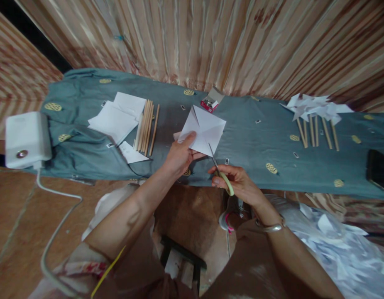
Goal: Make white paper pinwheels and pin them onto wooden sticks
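Note:
A square sheet of white paper point(207, 124) with crease lines is pinched in my left hand point(182, 153), thumb on top and fingers underneath. One slit runs in from its upper left corner. My right hand point(233, 180) is closed around the light green handles of a pair of scissors point(224, 178). The scissor blades reach the paper's lower edge near a corner. Just beyond the paper stands an opened small red box point(209, 104) with shiny metal bits inside. To the left lie several thin wooden sticks point(146, 126) side by side.
White paper sheets point(113, 120) and a folded piece point(131, 153) lie at left, near a white device point(28, 139) with a cable. Paper pinwheels on sticks point(316, 110) lie at right. A dark phone point(378, 170) rests at the right edge. A bag of paper pieces point(341, 245) sits below.

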Available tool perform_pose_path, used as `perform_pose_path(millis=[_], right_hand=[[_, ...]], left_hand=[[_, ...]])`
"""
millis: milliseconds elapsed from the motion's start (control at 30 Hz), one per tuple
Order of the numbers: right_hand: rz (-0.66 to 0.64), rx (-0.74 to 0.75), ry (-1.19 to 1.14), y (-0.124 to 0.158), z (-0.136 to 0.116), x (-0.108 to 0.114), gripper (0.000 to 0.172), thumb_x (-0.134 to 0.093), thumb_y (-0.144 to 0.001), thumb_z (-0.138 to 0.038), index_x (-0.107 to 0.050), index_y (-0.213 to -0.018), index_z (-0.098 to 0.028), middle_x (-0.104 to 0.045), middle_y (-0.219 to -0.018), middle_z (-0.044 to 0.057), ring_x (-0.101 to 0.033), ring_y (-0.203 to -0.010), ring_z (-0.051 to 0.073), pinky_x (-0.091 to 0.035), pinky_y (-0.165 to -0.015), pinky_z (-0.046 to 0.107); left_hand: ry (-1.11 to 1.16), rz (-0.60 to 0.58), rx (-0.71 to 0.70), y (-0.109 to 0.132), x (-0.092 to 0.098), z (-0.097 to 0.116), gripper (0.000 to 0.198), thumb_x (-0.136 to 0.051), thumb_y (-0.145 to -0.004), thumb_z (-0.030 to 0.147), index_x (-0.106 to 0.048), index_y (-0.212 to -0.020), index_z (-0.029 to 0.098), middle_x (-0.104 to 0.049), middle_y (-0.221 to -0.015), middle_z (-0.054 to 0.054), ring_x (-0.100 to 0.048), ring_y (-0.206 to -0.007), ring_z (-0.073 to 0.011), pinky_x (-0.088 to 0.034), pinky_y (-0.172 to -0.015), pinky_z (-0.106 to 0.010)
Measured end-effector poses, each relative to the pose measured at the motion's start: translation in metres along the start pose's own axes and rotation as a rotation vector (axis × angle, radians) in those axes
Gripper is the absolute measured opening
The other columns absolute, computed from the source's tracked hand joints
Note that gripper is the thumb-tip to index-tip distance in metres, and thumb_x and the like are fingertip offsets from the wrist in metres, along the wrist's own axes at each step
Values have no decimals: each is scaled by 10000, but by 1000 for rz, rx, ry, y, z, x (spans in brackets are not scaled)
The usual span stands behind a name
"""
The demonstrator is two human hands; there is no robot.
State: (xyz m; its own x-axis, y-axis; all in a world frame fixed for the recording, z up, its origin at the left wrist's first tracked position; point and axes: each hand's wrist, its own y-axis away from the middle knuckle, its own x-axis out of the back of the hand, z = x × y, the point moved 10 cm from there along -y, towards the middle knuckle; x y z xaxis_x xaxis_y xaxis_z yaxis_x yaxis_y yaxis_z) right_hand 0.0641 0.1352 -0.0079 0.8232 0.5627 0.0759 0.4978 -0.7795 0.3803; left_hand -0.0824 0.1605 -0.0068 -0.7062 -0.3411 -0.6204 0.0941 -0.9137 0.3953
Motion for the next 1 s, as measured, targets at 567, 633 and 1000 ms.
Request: perform_pose_path(millis=[567,633,1000], right_hand=[[19,-27,18,-1,4,2,470,-845,-563,-489,-723,-876,-160,-508,-581,-53,-382,-536,69,-294,-495,222],[34,-22,22,-1,3,3,466,-850,-552,-483,-727,-866,-160,-505,-572,-55,-372,-529,66,-289,-487,222],[91,-28,-7,-3,6,7,490,-871,-486,-513,-736,-805,-167,-534,-555,-42,-418,-518,76,-341,-481,224]], left_hand=[[35,-6,9,-1,1,-1,206,-667,-853,251,-611,-991,109,-724,-822,-50,-705,-766,-171,-515,-964,-474],[30,-9,11,-1,1,-1,219,-679,-846,264,-612,-988,111,-725,-823,-53,-709,-778,-180,-513,-966,-477],[29,13,14,0,2,2,186,-658,-862,247,-612,-994,124,-729,-824,-45,-715,-801,-185,-509,-972,-491]])
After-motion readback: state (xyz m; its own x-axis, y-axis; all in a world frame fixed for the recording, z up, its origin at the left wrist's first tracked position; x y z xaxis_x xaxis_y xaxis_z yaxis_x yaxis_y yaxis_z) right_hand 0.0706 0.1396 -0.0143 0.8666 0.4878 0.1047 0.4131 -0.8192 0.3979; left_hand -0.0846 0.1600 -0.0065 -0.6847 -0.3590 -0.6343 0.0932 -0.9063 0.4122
